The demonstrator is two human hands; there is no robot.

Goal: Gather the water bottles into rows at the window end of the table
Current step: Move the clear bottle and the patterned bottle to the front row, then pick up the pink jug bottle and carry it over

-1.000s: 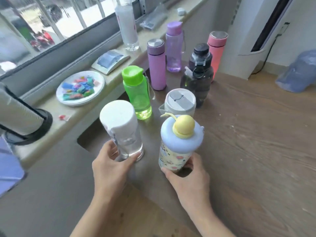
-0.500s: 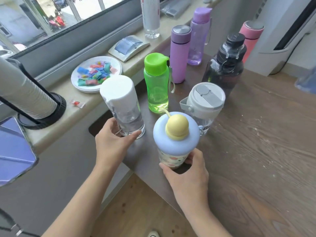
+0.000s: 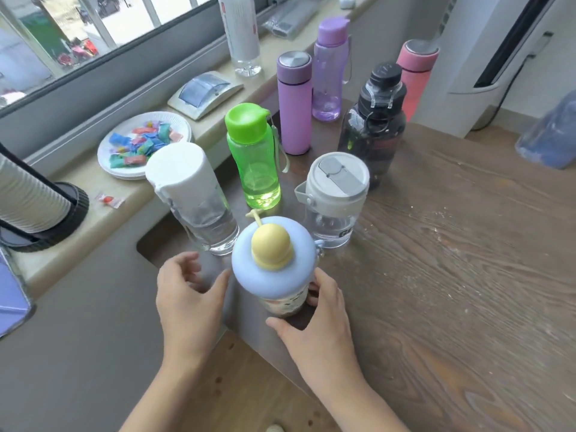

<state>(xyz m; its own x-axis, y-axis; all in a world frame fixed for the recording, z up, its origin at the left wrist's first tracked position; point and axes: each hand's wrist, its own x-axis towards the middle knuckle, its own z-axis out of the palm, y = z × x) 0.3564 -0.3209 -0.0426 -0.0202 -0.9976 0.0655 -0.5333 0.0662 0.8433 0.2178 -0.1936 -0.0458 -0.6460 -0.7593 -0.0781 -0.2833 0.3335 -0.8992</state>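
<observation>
Gripping the blue-lidded bottle point(image 3: 270, 265) low on its body, the right hand point(image 3: 314, 325) sets it at the table point(image 3: 452, 275) corner, behind the white-capped bottle point(image 3: 191, 198) and grey-lidded one point(image 3: 335, 194). Left hand point(image 3: 187, 294) hovers beside, fingers point(image 3: 187, 260) spread and empty (a third row seems underway); next, nudge it into line.

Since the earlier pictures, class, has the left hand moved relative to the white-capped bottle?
Yes. The left hand has let go of the white-capped bottle and drawn back toward the person, now open short of its base.
</observation>
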